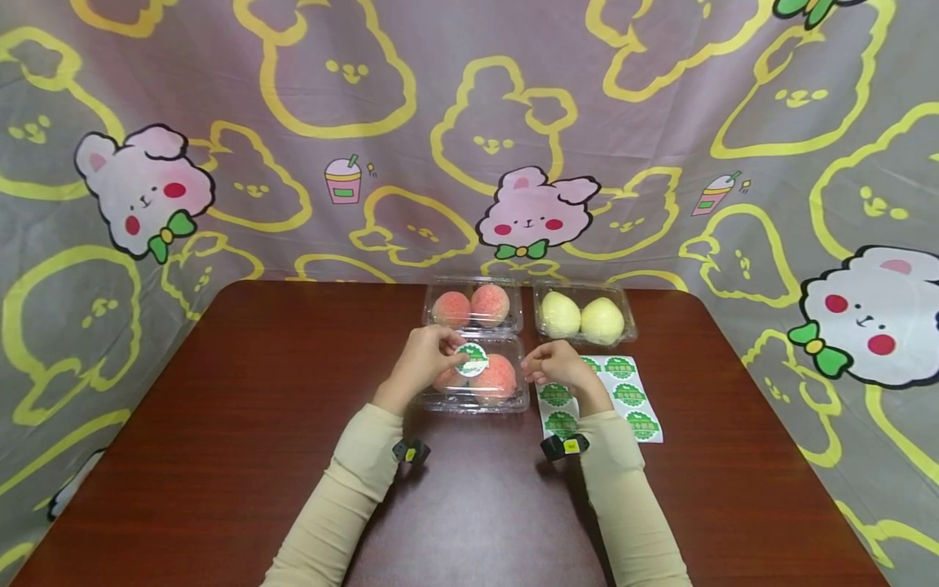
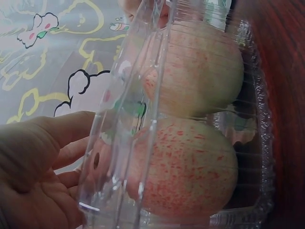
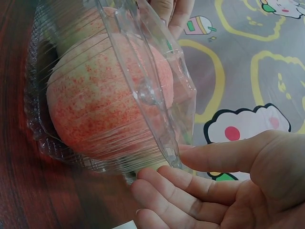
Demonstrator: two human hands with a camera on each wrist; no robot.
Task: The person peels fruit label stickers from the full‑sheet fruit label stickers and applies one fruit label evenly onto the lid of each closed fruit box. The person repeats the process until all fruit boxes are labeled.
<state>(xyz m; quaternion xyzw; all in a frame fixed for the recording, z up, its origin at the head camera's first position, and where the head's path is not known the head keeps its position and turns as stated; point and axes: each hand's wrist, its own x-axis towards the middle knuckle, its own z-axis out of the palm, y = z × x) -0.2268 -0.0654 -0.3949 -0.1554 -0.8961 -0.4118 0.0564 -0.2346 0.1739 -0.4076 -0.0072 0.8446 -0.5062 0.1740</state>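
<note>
Three clear fruit boxes appear in the head view, along with a sheet of green labels [image 1: 620,414] beneath the right forearm; the wrist views close in on the near box [image 1: 440,401], revealing ribbed plastic and red speckles on its two peaches [image 3: 109,95]. A round sticker [image 1: 473,367] sits over that box's lid, at the left hand's fingertips and well apart from the right hand. The left hand [image 1: 424,356] pinches the sticker's edge between thumb and finger. The right hand [image 1: 561,365] is loosely open, fingers relaxed beside the box's right edge; whether its thumb touches the rim cannot be told.
</note>
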